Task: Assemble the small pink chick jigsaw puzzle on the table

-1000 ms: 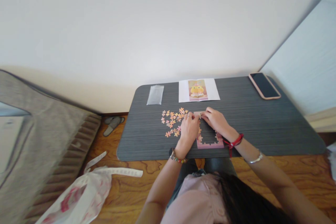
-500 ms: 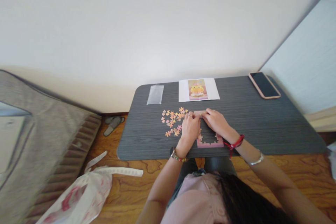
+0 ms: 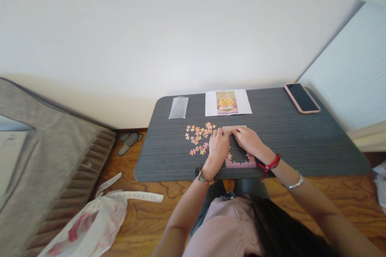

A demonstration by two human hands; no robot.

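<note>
A pink jigsaw puzzle frame (image 3: 241, 164) with a toothed inner edge lies near the table's front edge, its middle showing dark tabletop. My left hand (image 3: 219, 144) is closed over its upper left part, fingers bent down onto it. From the right, my right hand (image 3: 247, 139) reaches across the top of the frame with thumb and fingers pressed together. The fingertips of both hands nearly meet at the upper inner edge and hide whatever small piece may be between them. Loose puzzle pieces (image 3: 197, 138), orange and pink, are scattered left of my left hand.
A white sheet (image 3: 245, 102) with a yellow cartoon picture (image 3: 226, 103) lies behind the puzzle. To its left is a clear plastic bag (image 3: 179, 107). A phone (image 3: 301, 98) rests at the back right of the dark table (image 3: 301, 144). A wall (image 3: 193, 48) stands behind.
The view has shifted very slightly. Both hands keep their place at the top of the puzzle frame, with only small movement of the fingers.
</note>
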